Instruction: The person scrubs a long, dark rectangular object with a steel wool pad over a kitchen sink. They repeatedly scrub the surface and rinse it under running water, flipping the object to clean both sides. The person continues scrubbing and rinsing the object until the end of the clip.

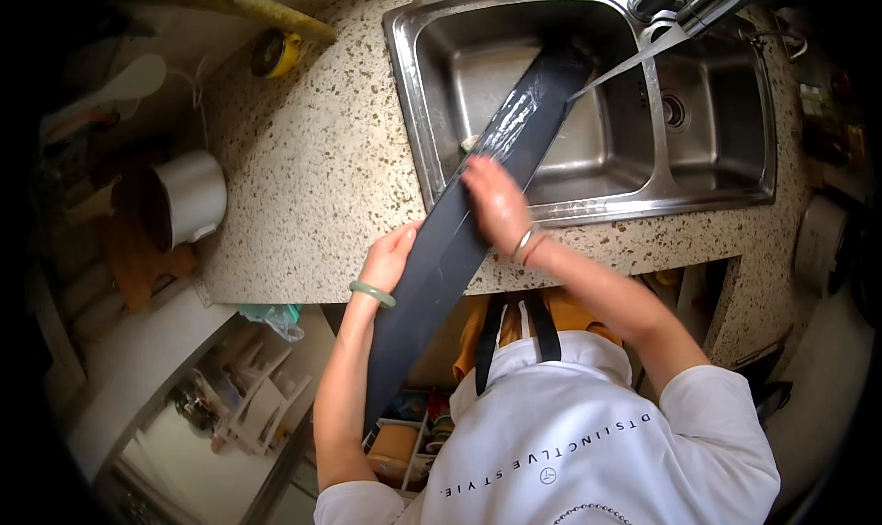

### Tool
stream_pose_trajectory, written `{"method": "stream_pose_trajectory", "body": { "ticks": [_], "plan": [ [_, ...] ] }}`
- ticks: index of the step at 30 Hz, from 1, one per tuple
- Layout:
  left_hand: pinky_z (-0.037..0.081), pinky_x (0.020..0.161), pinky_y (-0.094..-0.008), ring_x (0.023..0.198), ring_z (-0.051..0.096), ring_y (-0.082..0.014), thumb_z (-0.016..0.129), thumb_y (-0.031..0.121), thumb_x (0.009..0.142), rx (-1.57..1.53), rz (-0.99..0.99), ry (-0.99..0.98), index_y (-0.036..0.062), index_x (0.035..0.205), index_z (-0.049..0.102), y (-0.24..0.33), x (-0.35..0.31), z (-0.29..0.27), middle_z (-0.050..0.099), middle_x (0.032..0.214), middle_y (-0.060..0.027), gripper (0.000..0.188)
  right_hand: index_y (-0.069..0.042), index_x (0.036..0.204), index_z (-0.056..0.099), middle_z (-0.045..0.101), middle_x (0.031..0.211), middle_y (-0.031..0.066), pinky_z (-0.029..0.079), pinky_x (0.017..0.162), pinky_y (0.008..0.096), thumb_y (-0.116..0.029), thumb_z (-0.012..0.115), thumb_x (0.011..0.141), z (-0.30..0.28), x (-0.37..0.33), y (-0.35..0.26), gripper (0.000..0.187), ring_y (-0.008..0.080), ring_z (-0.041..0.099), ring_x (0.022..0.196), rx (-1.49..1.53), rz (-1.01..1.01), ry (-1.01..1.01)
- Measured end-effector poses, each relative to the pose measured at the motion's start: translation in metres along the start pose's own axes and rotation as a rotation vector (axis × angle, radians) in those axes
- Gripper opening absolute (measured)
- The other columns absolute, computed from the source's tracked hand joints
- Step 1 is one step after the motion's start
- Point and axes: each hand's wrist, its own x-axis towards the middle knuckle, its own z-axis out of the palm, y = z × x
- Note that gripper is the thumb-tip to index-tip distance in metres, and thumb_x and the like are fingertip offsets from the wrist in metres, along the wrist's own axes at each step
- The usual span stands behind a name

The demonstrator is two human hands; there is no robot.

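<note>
A long dark grey flat panel [432, 259] lies slantwise, its far end inside the large basin of a steel sink [588, 158] and its near end past the counter's front edge beside me. My left hand [388, 260], below a green bangle, grips the panel's left edge. Across the panel's upper face lies my right hand [496, 202], fingers stretched out and slightly blurred. Water from the faucet [712, 9] runs onto the panel's far part, which shines wet. A small pale thing [470, 143] shows at the panel's left edge; its kind is unclear.
The speckled stone counter [303, 176] surrounds the sink. A smaller basin [712, 130] with a drain adjoins on the right. At the left stand a white pot [195, 194] and a yellow tape roll [277, 54]. A yellow pipe [220, 1] crosses the back left.
</note>
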Motion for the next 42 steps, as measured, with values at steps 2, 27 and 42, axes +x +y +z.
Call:
{"method": "stream_pose_trajectory", "body": {
  "ticks": [2, 27, 42],
  "plan": [
    [0.045, 0.1, -0.0279, 0.114, 0.062, -0.0161, 0.049, 0.025, 0.105, 0.027, 0.006, 0.052, -0.003, 0.129, 0.061, -0.001, 0.003, -0.002, 0.068, 0.123, -0.0127, 0.039, 0.005, 0.119, 0.062, 0.056, 0.134, 0.021, 0.037, 0.114, 0.0432, 0.001, 0.058, 0.077, 0.005, -0.036, -0.058, 0.042, 0.0357, 0.05, 0.131, 0.131, -0.064, -0.13],
    [0.046, 0.102, -0.0423, 0.121, 0.055, -0.0358, 0.058, 0.013, 0.096, 0.953, 0.522, 0.473, 0.0025, 0.135, 0.055, 0.065, 0.009, 0.063, 0.053, 0.138, -0.0183, 0.04, -0.005, 0.136, 0.052, 0.048, 0.145, 0.0169, 0.038, 0.109, 0.0472, -0.023, 0.057, 0.092, -0.017, 0.098, 0.255, 0.048, 0.0341, 0.046, 0.133, -0.44, 0.406, -0.006],
    [0.012, 0.121, -0.0549, 0.151, 0.014, -0.0352, 0.066, 0.043, 0.089, 1.284, 0.528, 0.086, 0.0004, 0.152, 0.029, 0.086, 0.114, 0.168, 0.022, 0.161, -0.019, 0.085, -0.002, 0.13, 0.054, 0.052, 0.138, 0.0211, 0.04, 0.107, 0.0478, -0.013, 0.059, 0.086, -0.04, 0.078, 0.234, 0.046, 0.0386, 0.052, 0.125, -0.231, 0.079, -0.036]
  ]
}}
